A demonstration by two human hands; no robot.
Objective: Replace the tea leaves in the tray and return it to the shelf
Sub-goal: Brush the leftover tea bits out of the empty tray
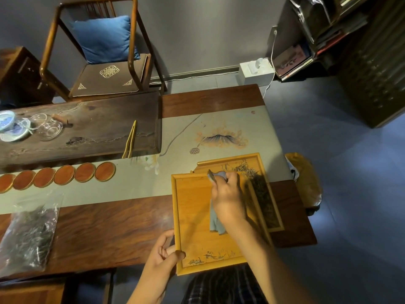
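**Tray hangs off the table edge while it is wiped: spills are the main risk**

Nearest the camera, the left hand (163,253) pinches the near left corner of the yellow wooden tray (192,220), thumb on the rim and fingers curled beneath. That corner juts past the table (105,224) edge, over the person's lap. If this pinch slackens, I judge the tray could tip or slide off.

Just beyond, the right hand (228,198) has its fingers closed round a grey-blue cloth (215,222), whose tail trails over the tray floor. The tray looks nearly bare of leaves, so this reads as wiping it out. A hard stroke away from the body could shove the tray into the second tray (260,172) tucked under its far right side, where a heap of old tea leaves (256,183) lies. That heap sits near the right table edge and could scatter to the floor; the trailing cloth could also drag leaves back in.

Far left, the clear bag of tea (28,233) lies on the table, well apart from both hands. Whether it is sealed cannot be told; if open, a careless lift would spill it
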